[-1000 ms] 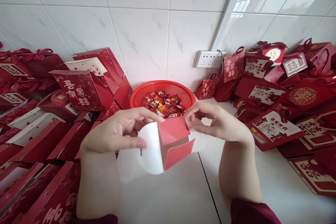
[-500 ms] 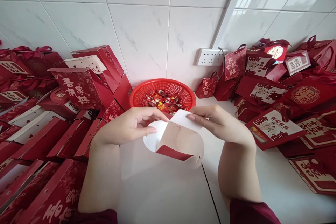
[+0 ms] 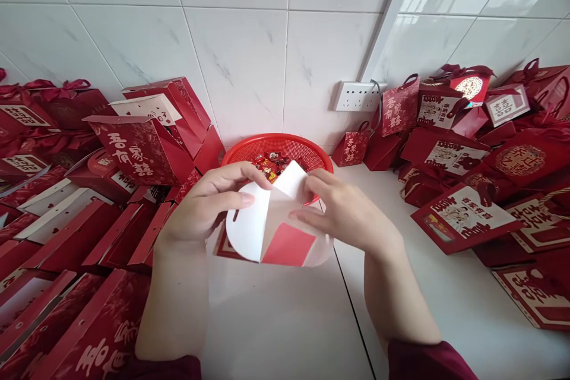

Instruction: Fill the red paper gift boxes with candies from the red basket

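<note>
A paper gift box (image 3: 288, 244), red outside and pale inside, is held with its flaps splayed above the counter. My left hand (image 3: 207, 205) pinches the white rounded left flap between thumb and fingers; a small slot shows in that flap. At the box's other side, my right hand (image 3: 345, 208) has its fingers bent around the edge near the white back flap, the thumb reaching over the inside. Slight motion blur softens the right fingers. Just behind the box is a red plastic basket (image 3: 318, 157) holding several wrapped candies (image 3: 272, 165), partly hidden by the flaps and hands.
Open red boxes (image 3: 138, 151) crowd the left side of the white counter (image 3: 285, 320). Finished-looking red boxes with ribbon handles (image 3: 463, 214) are piled on the right. A power socket strip (image 3: 356, 97) with a cable sits on the tiled wall (image 3: 240, 59).
The box has turned and shifted slightly left, showing more of its left flap and printed outside. My right hand has moved left and inward, its fingers now further over the box opening.
</note>
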A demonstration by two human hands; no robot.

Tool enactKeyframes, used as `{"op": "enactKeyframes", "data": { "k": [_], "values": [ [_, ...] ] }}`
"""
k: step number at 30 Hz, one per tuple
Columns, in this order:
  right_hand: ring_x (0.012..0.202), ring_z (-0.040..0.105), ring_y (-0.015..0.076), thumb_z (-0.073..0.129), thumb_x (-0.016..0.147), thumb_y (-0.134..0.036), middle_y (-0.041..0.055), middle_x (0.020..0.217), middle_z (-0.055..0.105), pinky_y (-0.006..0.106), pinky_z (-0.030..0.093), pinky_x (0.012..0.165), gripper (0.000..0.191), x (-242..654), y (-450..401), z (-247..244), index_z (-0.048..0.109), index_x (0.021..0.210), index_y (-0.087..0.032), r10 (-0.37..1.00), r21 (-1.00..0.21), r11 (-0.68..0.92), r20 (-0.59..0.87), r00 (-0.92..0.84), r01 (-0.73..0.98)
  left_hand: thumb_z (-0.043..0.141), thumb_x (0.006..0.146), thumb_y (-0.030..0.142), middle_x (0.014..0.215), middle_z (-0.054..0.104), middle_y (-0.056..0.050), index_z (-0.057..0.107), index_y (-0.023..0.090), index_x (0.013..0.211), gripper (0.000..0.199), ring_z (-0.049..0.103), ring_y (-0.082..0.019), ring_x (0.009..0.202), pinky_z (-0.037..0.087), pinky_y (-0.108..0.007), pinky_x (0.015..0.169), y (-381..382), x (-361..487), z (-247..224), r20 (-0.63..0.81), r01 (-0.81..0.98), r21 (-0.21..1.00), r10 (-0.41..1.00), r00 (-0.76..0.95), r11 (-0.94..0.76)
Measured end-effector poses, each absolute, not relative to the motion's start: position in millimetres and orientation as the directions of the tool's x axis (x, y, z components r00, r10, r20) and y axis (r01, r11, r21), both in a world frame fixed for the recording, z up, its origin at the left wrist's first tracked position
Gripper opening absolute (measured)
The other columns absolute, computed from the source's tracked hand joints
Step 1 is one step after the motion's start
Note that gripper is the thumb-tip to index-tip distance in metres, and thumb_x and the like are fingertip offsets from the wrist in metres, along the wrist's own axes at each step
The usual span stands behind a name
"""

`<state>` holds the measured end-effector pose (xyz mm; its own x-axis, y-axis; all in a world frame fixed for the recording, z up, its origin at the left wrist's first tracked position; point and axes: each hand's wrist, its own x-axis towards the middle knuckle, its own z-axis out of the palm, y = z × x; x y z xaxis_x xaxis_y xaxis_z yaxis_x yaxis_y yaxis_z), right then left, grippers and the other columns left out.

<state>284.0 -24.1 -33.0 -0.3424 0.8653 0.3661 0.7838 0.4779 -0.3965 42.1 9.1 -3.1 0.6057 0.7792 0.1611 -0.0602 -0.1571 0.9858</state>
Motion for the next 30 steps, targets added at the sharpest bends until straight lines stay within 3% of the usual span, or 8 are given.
{"op": "enactKeyframes", "data": {
  "k": [3, 5, 10, 14, 20, 24, 27, 30],
  "values": [
    [0.070, 0.052, 0.0169, 0.064, 0.086, -0.055, 0.0055, 0.087, 0.060, 0.030, 0.037, 0.060, 0.039, 269, -27, -36, 0.055, 0.079, -0.017, 0.888, -0.212, 0.421, 0.295, -0.353, 0.882, 0.064, 0.081, 0.022, 0.074, 0.054, 0.000, 0.068, 0.021, 0.094, 0.014, 0.048, -0.008, 0.058, 0.036, -0.018, 0.049, 4, 45, -2, 0.027, -0.023, 1.000, 0.735, 0.677, -0.015],
    [0.072, 0.054, 0.0182, 0.059, 0.091, -0.051, 0.0066, 0.084, 0.061, 0.031, 0.036, 0.061, 0.038, 259, -26, -38, 0.058, 0.078, -0.016, 0.890, -0.154, 0.419, 0.264, -0.371, 0.895, 0.065, 0.081, 0.022, 0.077, 0.055, 0.000, 0.068, 0.021, 0.095, 0.015, 0.048, -0.008, 0.060, 0.037, -0.018, 0.050, 1, 46, -1, -0.017, 0.003, 1.000, 0.710, 0.704, 0.022],
    [0.064, 0.052, 0.0143, 0.043, 0.102, -0.037, 0.0032, 0.074, 0.062, 0.028, 0.031, 0.059, 0.037, 250, -26, -38, 0.060, 0.077, -0.016, 0.847, -0.242, 0.531, 0.114, -0.519, 0.812, 0.062, 0.083, 0.022, 0.079, 0.057, 0.000, 0.068, 0.021, 0.097, 0.016, 0.049, -0.008, 0.060, 0.036, -0.018, 0.051, 5, 43, -1, -0.018, 0.030, 1.000, 0.677, 0.736, -0.006],
    [0.053, 0.041, 0.0108, 0.038, 0.102, -0.027, 0.0002, 0.059, 0.055, 0.029, 0.025, 0.057, 0.043, 259, -32, -35, 0.056, 0.064, -0.016, 0.801, -0.237, 0.590, 0.054, -0.596, 0.772, 0.058, 0.085, 0.022, 0.084, 0.061, -0.002, 0.067, 0.020, 0.102, 0.019, 0.053, -0.010, 0.067, 0.040, -0.020, 0.056, 12, 40, 0, 0.021, 0.152, 0.966, 0.651, 0.758, -0.208],
    [0.044, 0.030, 0.0085, 0.040, 0.092, -0.020, -0.0019, 0.045, 0.042, 0.028, 0.022, 0.052, 0.044, 260, -27, -42, 0.038, 0.048, -0.017, 0.796, -0.257, 0.500, -0.238, -0.556, 0.827, 0.054, 0.092, 0.027, 0.106, 0.062, -0.002, 0.073, 0.027, 0.101, 0.022, 0.059, -0.015, 0.090, 0.047, -0.026, 0.079, 9, 51, -3, 0.052, 0.504, 0.596, 0.656, 0.753, -0.625],
    [0.048, 0.031, 0.0095, 0.042, 0.085, -0.015, -0.0016, 0.051, 0.045, 0.028, 0.020, 0.050, 0.031, 261, -18, -47, 0.038, 0.054, -0.018, 0.859, -0.237, 0.423, -0.204, -0.470, 0.875, 0.053, 0.095, 0.029, 0.124, 0.061, -0.001, 0.075, 0.025, 0.087, 0.024, 0.056, -0.021, 0.114, 0.041, -0.038, 0.102, 4, 66, -11, 0.248, 0.493, 0.374, 0.597, 0.763, -0.786],
    [0.046, 0.027, 0.0092, 0.039, 0.090, -0.021, -0.0026, 0.048, 0.040, 0.028, 0.020, 0.049, 0.039, 273, -20, -41, 0.032, 0.051, -0.018, 0.872, -0.328, 0.403, -0.147, -0.468, 0.854, 0.053, 0.095, 0.031, 0.113, 0.066, -0.004, 0.068, 0.019, 0.065, 0.035, 0.058, -0.024, 0.109, 0.041, -0.043, 0.102, -3, 73, -12, 0.283, 0.502, 0.321, 0.587, 0.758, -0.803],
    [0.043, 0.022, 0.0087, 0.038, 0.093, -0.030, -0.0039, 0.045, 0.029, 0.029, 0.018, 0.046, 0.046, 289, -29, -31, 0.021, 0.052, -0.019, 0.907, -0.414, 0.343, -0.090, -0.413, 0.843, 0.052, 0.094, 0.026, 0.111, 0.065, -0.005, 0.064, 0.018, 0.067, 0.031, 0.059, -0.024, 0.107, 0.044, -0.041, 0.096, -16, 72, -5, 0.393, 0.535, 0.350, 0.639, 0.661, -0.769]
  ]
}}
